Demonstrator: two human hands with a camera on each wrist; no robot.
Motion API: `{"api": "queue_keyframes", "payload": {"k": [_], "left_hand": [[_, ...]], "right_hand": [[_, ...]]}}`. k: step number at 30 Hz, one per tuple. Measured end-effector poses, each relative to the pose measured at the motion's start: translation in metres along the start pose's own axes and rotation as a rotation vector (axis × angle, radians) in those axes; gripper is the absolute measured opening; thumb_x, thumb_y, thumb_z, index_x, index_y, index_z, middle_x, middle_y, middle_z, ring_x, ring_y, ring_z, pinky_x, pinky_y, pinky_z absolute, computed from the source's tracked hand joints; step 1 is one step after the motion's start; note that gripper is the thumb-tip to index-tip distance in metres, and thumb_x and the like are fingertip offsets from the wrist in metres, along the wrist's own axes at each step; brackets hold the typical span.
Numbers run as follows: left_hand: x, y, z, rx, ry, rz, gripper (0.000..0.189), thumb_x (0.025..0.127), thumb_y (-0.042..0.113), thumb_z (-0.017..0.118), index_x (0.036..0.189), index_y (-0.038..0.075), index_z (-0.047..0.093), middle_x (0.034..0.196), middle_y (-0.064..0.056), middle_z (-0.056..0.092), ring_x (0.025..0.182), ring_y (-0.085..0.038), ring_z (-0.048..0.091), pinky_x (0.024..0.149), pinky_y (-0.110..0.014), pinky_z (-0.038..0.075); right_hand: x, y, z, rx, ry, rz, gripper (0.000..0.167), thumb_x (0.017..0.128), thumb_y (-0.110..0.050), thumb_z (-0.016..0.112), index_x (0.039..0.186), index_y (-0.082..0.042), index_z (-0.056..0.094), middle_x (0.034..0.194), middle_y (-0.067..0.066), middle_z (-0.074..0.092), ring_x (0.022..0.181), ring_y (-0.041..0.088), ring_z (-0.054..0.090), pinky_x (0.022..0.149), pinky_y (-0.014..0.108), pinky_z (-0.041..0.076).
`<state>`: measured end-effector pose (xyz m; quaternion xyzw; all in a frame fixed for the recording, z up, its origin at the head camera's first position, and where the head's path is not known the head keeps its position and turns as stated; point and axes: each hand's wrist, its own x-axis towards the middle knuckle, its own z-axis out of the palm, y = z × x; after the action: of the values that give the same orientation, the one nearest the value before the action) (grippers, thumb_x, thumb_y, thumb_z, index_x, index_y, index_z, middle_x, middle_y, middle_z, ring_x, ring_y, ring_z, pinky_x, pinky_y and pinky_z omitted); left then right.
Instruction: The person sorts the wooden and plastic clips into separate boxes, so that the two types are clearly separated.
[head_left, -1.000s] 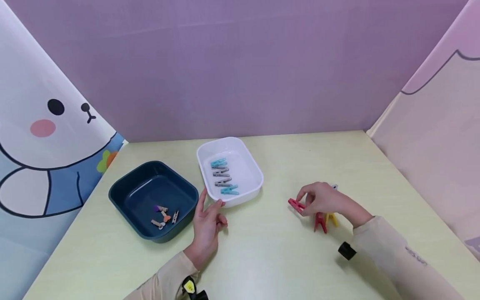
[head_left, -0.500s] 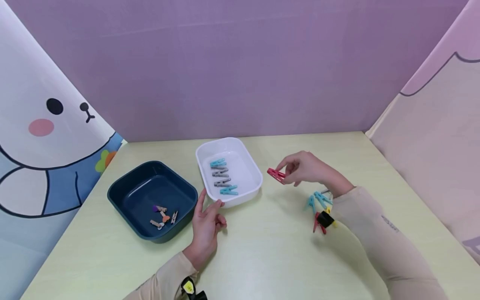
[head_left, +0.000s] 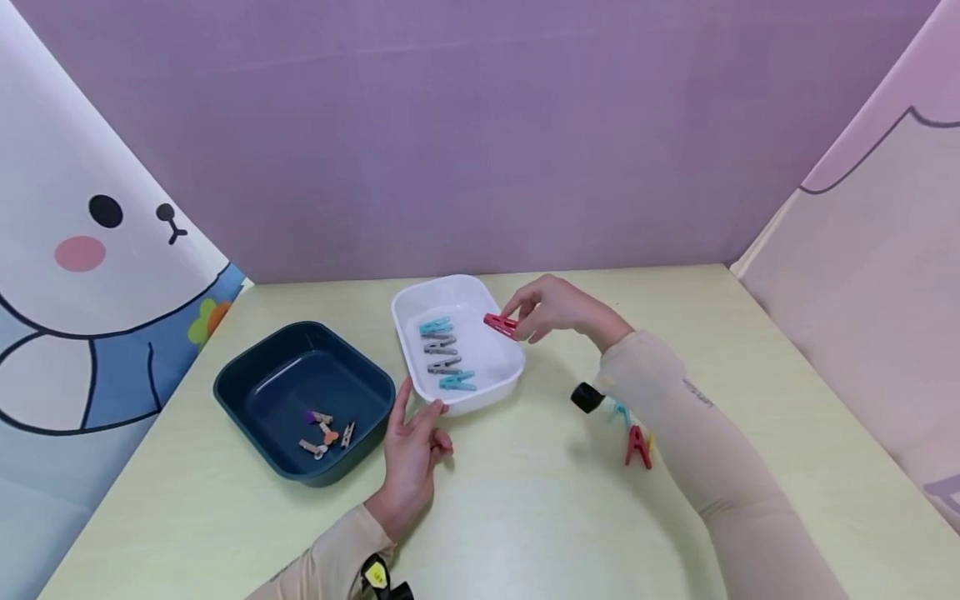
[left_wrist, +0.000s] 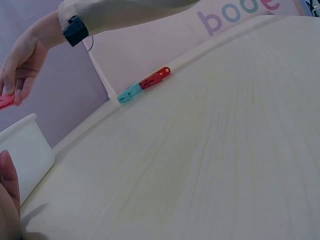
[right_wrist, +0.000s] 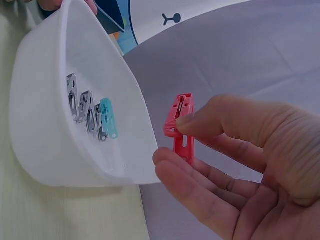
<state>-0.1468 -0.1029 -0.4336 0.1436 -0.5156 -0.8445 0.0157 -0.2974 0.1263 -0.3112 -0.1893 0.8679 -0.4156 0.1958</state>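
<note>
My right hand pinches a red clothespin between thumb and fingers, above the right side of the white tub. The right wrist view shows the same red clothespin up close, beside the tub wall. Inside the tub lie a row of grey clothespins with a teal clothespin at the near end and another at the far end. My left hand touches the tub's near left corner with extended fingers, its other fingers bent.
A dark blue tub left of the white one holds several small wooden clothespins. On the table at right, partly behind the right sleeve, are a red clothespin, some teal and a bit of yellow. Fabric walls enclose the table.
My right hand has carried the red clothespin up and leftward from the pile on the right to over the white tub. My left hand has stayed at the tub's corner.
</note>
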Motion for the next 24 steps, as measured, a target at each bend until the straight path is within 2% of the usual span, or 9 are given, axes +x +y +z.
{"api": "queue_keyframes", "payload": {"k": [11, 19, 24], "left_hand": [[0.002, 0.000, -0.002, -0.008, 0.000, -0.029, 0.070, 0.101, 0.014, 0.060, 0.158, 0.030, 0.024, 0.093, 0.004, 0.069, 0.051, -0.009, 0.056, 0.053, -0.021, 0.050], [0.001, 0.000, -0.004, 0.012, 0.009, -0.028, 0.069, 0.101, 0.015, 0.061, 0.158, 0.030, 0.026, 0.094, 0.002, 0.069, 0.051, -0.010, 0.057, 0.053, -0.022, 0.051], [-0.001, 0.001, -0.005, 0.011, 0.005, -0.021, 0.070, 0.101, 0.014, 0.060, 0.159, 0.029, 0.024, 0.093, 0.002, 0.068, 0.051, -0.009, 0.057, 0.053, -0.022, 0.050]], "right_hand": [[0.046, -0.020, 0.026, 0.023, -0.023, 0.046, 0.022, 0.080, -0.005, 0.080, 0.102, -0.009, 0.077, 0.092, 0.012, 0.067, 0.080, 0.024, 0.068, 0.075, 0.033, 0.059], [0.073, -0.023, 0.050, 0.074, -0.024, 0.101, 0.018, 0.081, -0.003, 0.079, 0.099, -0.007, 0.077, 0.095, 0.012, 0.070, 0.082, 0.025, 0.068, 0.089, 0.044, 0.055], [0.085, -0.022, 0.063, 0.058, -0.022, 0.125, 0.016, 0.082, -0.004, 0.079, 0.098, -0.008, 0.078, 0.101, 0.006, 0.070, 0.083, 0.023, 0.068, 0.085, 0.038, 0.057]]}}
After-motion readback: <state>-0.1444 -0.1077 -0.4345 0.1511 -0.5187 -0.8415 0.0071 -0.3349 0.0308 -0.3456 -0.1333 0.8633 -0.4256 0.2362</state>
